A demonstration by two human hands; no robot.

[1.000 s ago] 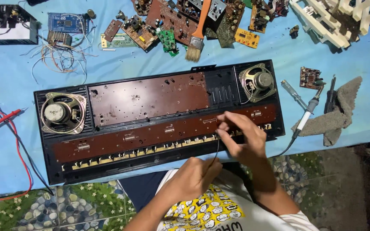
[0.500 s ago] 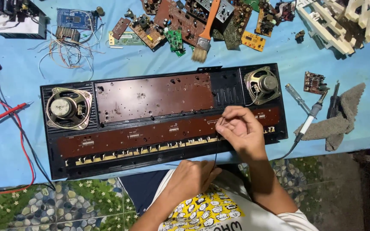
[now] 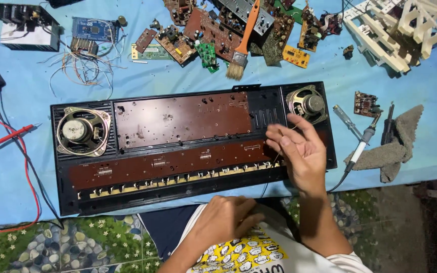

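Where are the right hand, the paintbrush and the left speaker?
right hand (image 3: 299,151), head view, on the back of the hand.
paintbrush (image 3: 236,64), head view, on the bristles.
left speaker (image 3: 80,130), head view, on the cone's centre.

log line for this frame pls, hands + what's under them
right hand: raised, fingers loose, over keyboard casing near right speaker | left hand: in lap, holding nothing | soldering iron: on table

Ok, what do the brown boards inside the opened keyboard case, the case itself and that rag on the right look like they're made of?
Brown boards: likely phenolic circuit board, matte reddish-brown with drilled holes and pale solder marks. Keyboard case: looks like moulded black plastic, dull finish, with slotted grilles by the speakers. Rag: soft grey-brown fabric, fuzzy and crumpled, perhaps terry or fleece. The right hand hovers above the case's right end.
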